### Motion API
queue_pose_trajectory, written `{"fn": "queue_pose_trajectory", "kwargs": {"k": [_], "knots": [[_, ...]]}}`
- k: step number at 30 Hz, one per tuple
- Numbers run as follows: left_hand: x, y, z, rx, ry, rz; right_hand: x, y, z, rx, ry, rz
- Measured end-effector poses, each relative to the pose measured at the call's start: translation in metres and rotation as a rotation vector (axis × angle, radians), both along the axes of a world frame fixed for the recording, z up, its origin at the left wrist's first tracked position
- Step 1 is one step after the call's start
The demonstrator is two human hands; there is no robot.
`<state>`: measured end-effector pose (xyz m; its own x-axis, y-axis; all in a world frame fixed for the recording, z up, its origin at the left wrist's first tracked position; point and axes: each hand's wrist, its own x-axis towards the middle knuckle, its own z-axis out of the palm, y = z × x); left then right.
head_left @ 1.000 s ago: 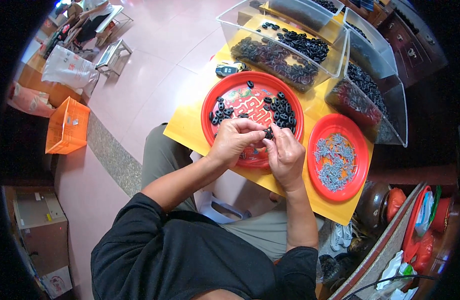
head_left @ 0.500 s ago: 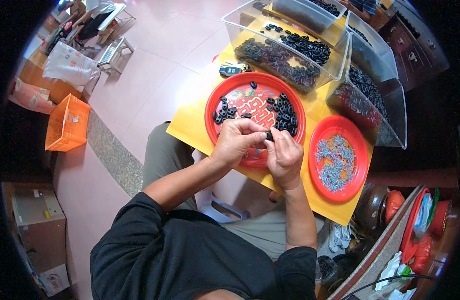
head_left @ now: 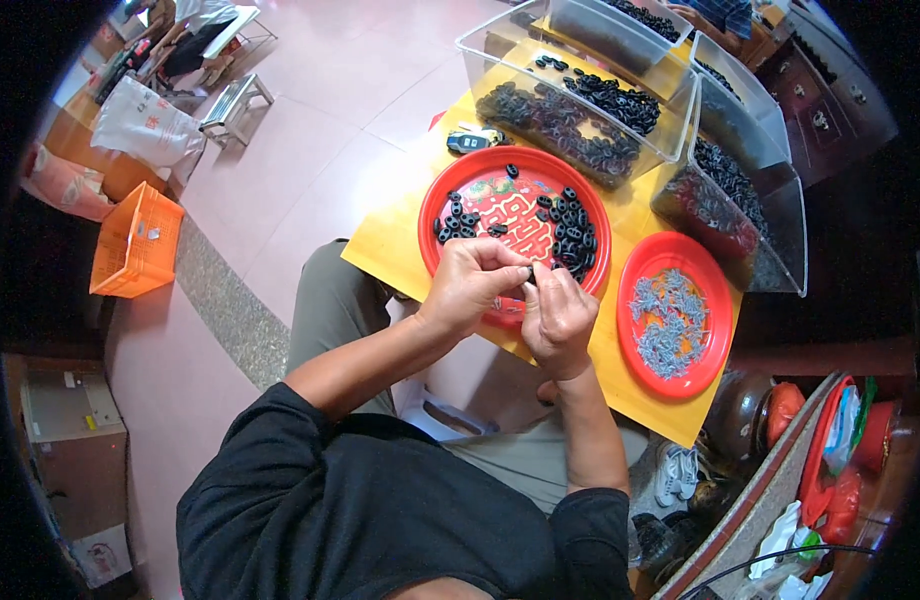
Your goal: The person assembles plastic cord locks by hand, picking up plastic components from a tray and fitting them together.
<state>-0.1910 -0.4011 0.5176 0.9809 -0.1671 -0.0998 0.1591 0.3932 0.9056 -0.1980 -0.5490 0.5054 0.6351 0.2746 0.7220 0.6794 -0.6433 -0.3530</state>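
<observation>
1. Left hand [head_left: 467, 283] and right hand [head_left: 561, 315]: each grip pinches one small black piece [head_left: 531, 270], mostly hidden.
2. It is above the near rim of the red tray [head_left: 427, 222]; black ovals [head_left: 575, 228] line its sides.
3. Grey pegs [head_left: 670, 345] lie in a red plate [head_left: 724, 325] by the counter's [head_left: 382, 245] near-right corner.
</observation>
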Motion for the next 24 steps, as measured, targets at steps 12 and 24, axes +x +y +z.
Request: {"fn": "queue_pose_trajectory", "kwargs": {"k": [12, 24], "knots": [[0.023, 0.041, 0.025, 0.264, -0.194, 0.041, 0.017, -0.063, 0.053, 0.142, -0.125, -0.313], [0.033, 0.088, -0.002, 1.026, -0.569, 0.24, 0.074, -0.193, 0.098, -0.053, -0.025, -0.819]]}}
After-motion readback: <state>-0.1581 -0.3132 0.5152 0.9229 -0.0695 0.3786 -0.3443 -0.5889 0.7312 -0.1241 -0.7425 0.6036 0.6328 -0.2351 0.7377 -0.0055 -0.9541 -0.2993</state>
